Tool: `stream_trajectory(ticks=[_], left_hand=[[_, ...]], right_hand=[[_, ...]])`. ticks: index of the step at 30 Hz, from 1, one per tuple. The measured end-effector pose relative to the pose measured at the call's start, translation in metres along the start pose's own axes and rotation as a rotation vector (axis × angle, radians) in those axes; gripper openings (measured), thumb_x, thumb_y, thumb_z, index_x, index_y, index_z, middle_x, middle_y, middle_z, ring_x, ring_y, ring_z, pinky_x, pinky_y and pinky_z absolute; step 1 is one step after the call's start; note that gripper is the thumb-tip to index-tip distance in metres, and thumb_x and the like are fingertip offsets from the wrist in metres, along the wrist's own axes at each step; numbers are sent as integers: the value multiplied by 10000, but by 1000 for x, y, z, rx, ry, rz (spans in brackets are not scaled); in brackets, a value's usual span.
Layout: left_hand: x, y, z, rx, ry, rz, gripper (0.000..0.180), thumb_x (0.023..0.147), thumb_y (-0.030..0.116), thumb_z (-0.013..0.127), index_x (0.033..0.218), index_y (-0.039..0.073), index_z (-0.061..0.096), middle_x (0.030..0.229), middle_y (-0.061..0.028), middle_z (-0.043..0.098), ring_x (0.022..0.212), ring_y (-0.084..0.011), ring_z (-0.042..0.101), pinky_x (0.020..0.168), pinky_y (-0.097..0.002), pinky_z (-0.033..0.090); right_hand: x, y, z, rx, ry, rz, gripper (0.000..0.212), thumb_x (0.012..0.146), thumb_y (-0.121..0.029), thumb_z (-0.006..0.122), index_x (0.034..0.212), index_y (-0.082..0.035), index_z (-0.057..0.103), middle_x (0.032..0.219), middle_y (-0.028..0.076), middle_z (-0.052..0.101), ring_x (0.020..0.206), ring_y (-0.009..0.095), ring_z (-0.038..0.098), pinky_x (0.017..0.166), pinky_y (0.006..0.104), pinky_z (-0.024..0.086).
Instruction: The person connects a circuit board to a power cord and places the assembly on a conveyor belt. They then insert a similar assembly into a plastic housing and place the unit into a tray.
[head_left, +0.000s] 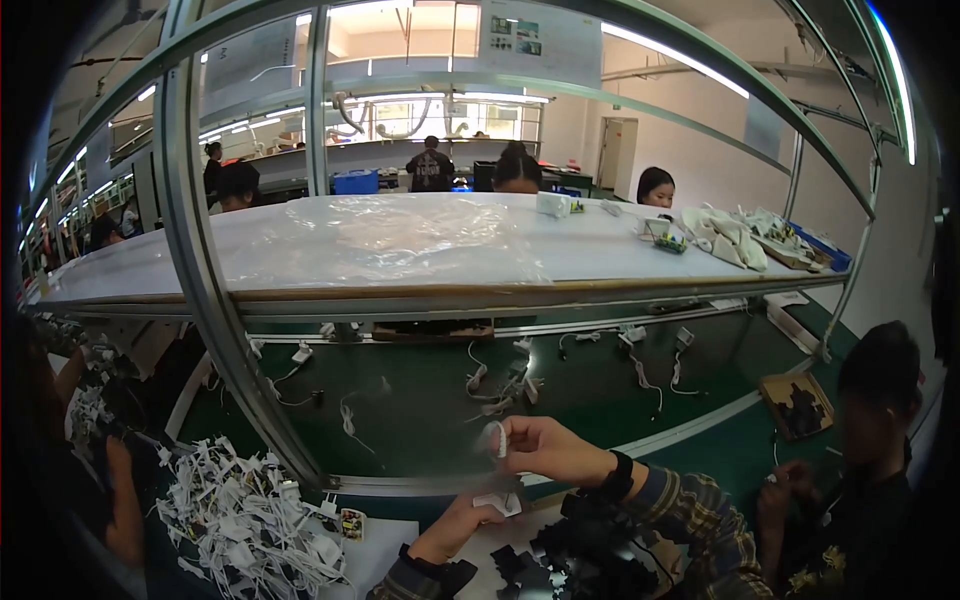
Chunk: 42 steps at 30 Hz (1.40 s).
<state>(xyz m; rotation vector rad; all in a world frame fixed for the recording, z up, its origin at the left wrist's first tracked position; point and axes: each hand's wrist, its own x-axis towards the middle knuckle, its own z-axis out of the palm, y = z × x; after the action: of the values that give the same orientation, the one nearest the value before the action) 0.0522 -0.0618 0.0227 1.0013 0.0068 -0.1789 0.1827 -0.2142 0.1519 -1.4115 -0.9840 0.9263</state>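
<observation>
My left hand (455,530) is closed around a white power adapter (502,503) low in the middle of the view. Just above it, my right hand (555,452) pinches a bent white cable (497,440) between thumb and fingers. Blur hides where that cable runs from the fingers. Beneath my right forearm lies a heap of small black plastic pieces (590,545). To the left of my left hand spreads a big tangled pile of white adapters and cables (245,525), some with bare circuit boards showing.
Ahead runs a dark green conveyor belt (420,390) carrying several white adapters with cables. A metal post (215,270) and a shelf covered with plastic film (400,240) stand over it. Co-workers sit close on both sides; a cardboard tray (797,405) with black parts rests at right.
</observation>
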Motion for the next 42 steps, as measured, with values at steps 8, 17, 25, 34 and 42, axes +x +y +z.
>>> stream_trajectory(ticks=[8, 17, 25, 34, 42], left_hand=[[-1, 2, 1, 429, 240, 154, 359, 904, 8, 598, 1249, 41, 504, 955, -98, 659, 790, -169, 653, 682, -292, 505], [-8, 12, 4, 81, 286, 44, 198, 988, 157, 480, 1159, 63, 510, 724, -94, 580, 543, -164, 518, 503, -293, 409], [-9, 12, 9, 134, 403, 67, 217, 1007, 202, 447, 1166, 73, 519, 717, -105, 590, 542, -168, 511, 506, -291, 415], [-2, 6, 7, 234, 407, 134, 211, 1063, 241, 455, 1185, 85, 528, 761, -93, 619, 562, -150, 529, 527, -273, 431], [8, -21, -15, 434, 425, 304, 322, 1065, 305, 450, 1245, 60, 559, 966, -98, 659, 809, -182, 650, 654, -306, 525]], right_hand=[[-39, 33, -30, -134, 315, -47, 232, 910, -66, 719, 1121, -50, 622, 1019, 24, 675, 945, 117, 664, 843, 271, 538], [-60, 87, 32, -824, -404, 4, 502, 830, -267, 781, 1235, -47, 583, 1157, 166, 634, 1040, 336, 656, 873, 427, 541], [-49, 114, 48, -992, -453, 20, 518, 803, -257, 796, 1221, -66, 556, 1273, 165, 547, 1128, 385, 603, 910, 462, 526], [-55, 107, 47, -942, -314, -249, 451, 832, -209, 771, 1187, -73, 529, 1207, 161, 599, 1079, 386, 626, 880, 466, 527], [-43, 65, 43, -611, -202, -243, 233, 910, -175, 674, 1117, -126, 580, 821, 118, 632, 830, 359, 655, 728, 447, 510]])
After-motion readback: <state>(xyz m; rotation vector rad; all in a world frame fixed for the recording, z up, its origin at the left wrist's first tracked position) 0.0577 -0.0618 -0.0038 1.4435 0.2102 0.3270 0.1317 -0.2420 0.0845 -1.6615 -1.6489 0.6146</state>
